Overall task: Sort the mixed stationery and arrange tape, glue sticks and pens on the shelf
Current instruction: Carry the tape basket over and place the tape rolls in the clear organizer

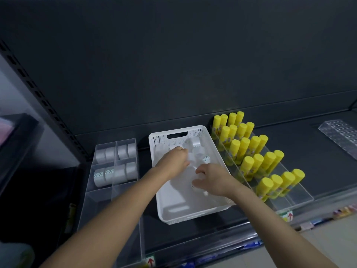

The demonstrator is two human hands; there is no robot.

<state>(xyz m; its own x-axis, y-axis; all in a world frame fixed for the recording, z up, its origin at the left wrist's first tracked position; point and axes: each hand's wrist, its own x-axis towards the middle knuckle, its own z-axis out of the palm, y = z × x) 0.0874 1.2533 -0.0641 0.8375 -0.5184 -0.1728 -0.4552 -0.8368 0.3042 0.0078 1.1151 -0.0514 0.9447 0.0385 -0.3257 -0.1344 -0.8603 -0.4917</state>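
A white perforated basket sits in the middle of the dark shelf with several white tape rolls in its far half. Both hands reach into it. My left hand has its fingers curled round a tape roll near the basket's centre. My right hand is curled over another tape roll lower down, mostly hiding it. To the left, a clear divided box holds several tape rolls in its four rear cells. To the right, yellow glue sticks stand in rows in a clear stepped rack.
A clear acrylic holder with holes lies at the far right of the shelf. The shelf's slotted upright runs along the left. Price-rail labels with red arrows line the front edge. The divided box's front cells hold nothing.
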